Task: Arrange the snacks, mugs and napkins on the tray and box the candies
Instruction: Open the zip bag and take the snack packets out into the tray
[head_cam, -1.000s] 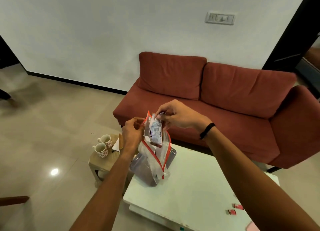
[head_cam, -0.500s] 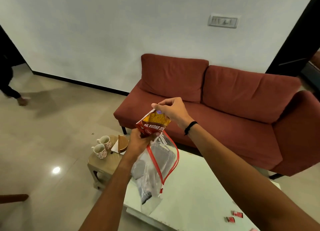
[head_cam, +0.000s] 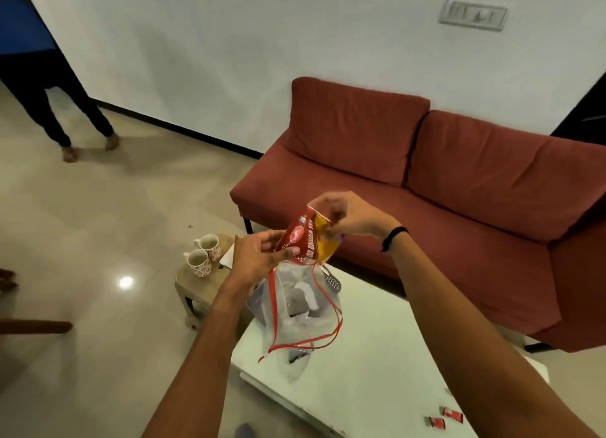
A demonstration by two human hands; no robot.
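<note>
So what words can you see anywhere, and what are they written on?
"BHUJIA SEV", roughly: white letters down the red and yellow snack packet, blurred, so partly a guess; the right hand and left hand hold it.
Round logo on the same packet: too blurred to read.
Red candies on the white table: print too small to read.
Wall switch plate: no readable marks.

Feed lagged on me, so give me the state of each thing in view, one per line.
Snack packet: held up by both hands.
Left hand: gripping packet and plastic bag.
Right hand: pinching packet's top.
Plastic bag: open, hanging over white table.
Mugs: upright on small table.
Candies: loose on white table.
</note>
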